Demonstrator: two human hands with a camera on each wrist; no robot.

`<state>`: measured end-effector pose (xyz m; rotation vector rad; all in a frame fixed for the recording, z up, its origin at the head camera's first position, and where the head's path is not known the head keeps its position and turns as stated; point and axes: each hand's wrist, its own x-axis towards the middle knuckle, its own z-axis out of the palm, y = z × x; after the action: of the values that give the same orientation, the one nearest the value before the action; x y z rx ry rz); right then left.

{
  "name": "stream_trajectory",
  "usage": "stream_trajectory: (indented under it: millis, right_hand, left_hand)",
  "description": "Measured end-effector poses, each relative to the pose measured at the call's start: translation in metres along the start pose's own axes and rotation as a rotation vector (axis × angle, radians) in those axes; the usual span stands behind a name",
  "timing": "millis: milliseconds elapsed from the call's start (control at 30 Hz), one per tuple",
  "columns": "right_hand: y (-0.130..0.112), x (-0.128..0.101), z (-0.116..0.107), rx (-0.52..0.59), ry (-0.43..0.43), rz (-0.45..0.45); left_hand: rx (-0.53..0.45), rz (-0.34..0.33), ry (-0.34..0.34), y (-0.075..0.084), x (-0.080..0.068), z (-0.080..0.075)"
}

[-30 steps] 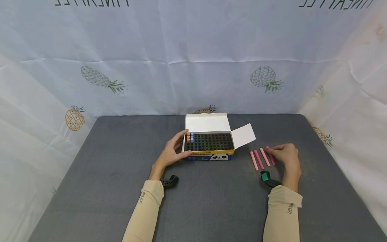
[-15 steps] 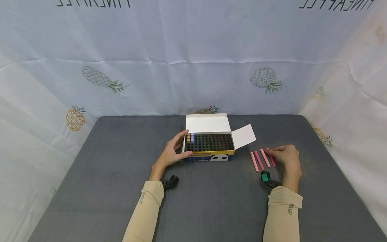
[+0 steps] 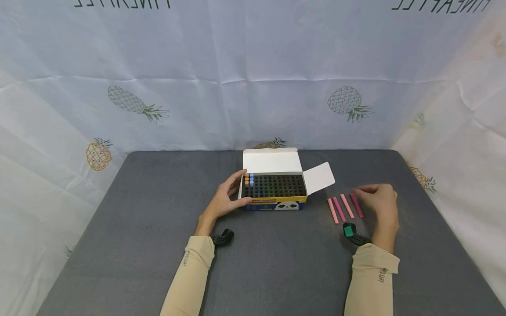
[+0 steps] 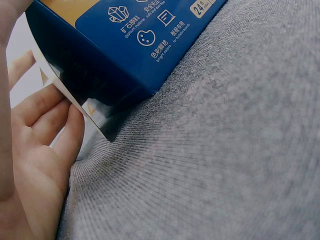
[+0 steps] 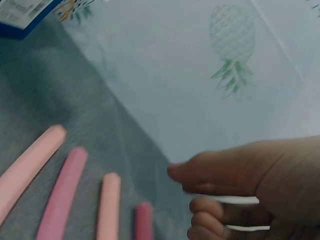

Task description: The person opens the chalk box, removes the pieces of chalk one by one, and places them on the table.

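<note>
My left hand point(image 3: 221, 204) grips the left end of an open chalk box point(image 3: 257, 206), thumb at the front and fingers behind. In the left wrist view, its fingers lie against the box's white side flap point(image 4: 65, 92). Orange and blue chalk ends point(image 3: 249, 180) stand in the box's dark holed insert. Right of it lie two light pink chalks point(image 3: 333, 211), a mid-pink chalk point(image 3: 339, 209) between them, and a dark pink chalk point(image 3: 356, 205) at the right end. My right hand point(image 3: 377, 202) hovers beside the dark pink chalk, nothing between thumb and fingers.
The box's white lid point(image 3: 271, 160) stands up at the back, and its right flap point(image 3: 318, 177) sticks out toward the chalks. A pineapple-print cloth point(image 3: 253, 109) hangs behind the dark grey table point(image 3: 276, 263). Each wrist wears a black band.
My right hand has let go of the dark pink chalk and shifted slightly right and away. That chalk has slid a little right. The left hand stays on the box.
</note>
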<state>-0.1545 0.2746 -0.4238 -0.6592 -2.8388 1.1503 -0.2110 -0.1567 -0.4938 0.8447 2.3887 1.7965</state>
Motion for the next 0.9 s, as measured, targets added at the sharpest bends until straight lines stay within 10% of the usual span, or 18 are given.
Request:
stream_trajectory:
  millis: [300,900]
  right_hand:
    - [-0.022,-0.008,-0.009,0.124,0.222,-0.313]
    - [-0.066,-0.022,-0.002,0.461,0.217,-0.456]
  left_hand:
    - [-0.002,-0.002,0.001,-0.001,0.000,0.000]
    - [0.003,-0.007,0.000,0.002,0.001,0.000]
